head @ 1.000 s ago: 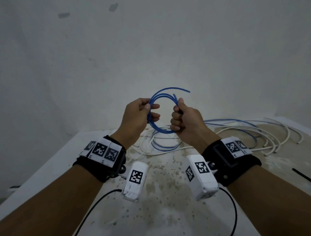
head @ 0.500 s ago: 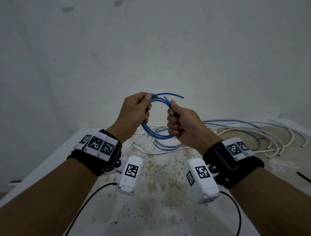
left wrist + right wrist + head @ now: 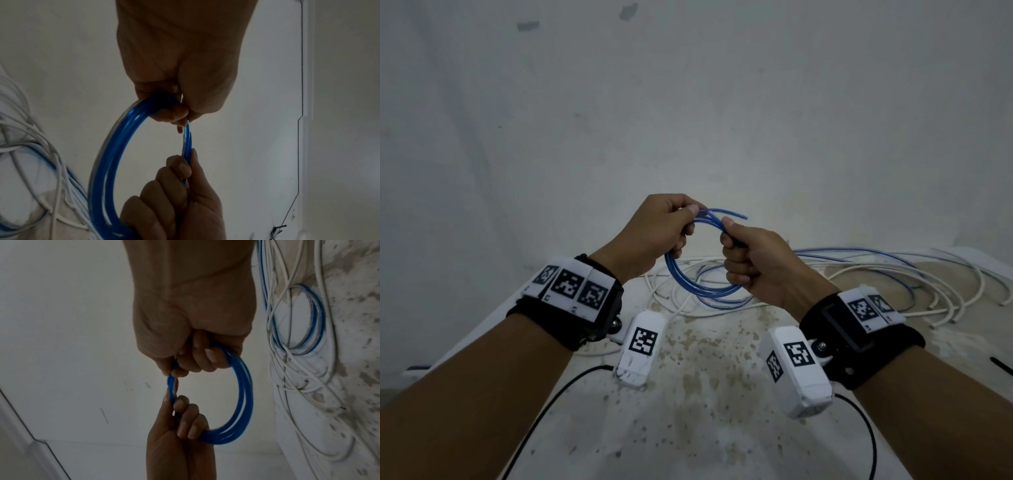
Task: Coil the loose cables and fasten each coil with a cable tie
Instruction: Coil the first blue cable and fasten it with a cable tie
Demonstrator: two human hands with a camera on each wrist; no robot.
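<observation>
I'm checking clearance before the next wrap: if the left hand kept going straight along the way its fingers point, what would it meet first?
Probably the right hand. The left hand points across the blue coil, which both hands grip, toward the right hand's thumb side. Only a short stretch of coil separates them, though depth is hard to judge.

In front of me rises a pale wall (image 3: 688, 102) with two small dark marks near its top. Below it my white table (image 3: 688, 428) is stained with brownish speckles. A thin black lead (image 3: 544, 401) crosses the near part of it.
</observation>
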